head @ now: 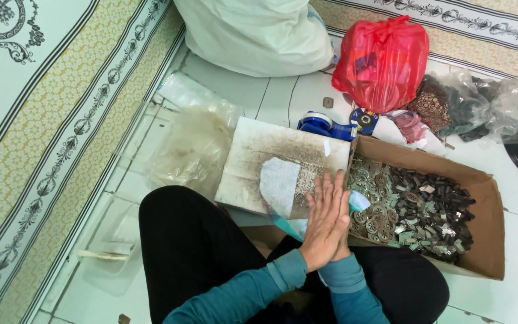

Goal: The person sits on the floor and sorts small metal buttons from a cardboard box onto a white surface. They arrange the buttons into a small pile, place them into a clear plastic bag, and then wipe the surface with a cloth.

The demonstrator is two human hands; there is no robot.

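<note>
I sit on a tiled floor with my legs folded. My left hand lies flat over my right hand, palms pressed together, with most of the right hand hidden underneath. A clear plastic bag with a pale teal edge is pinched between the palms and spreads left over a stained white board. Both hands hover at the left edge of an open cardboard box. The box holds many round metal rings and small dark metal pieces.
A red plastic bag, a blue tape dispenser and a white sack lie behind the board. Crumpled clear bags sit to the left, and more bags of dark items at right. A patterned carpet borders the tiles.
</note>
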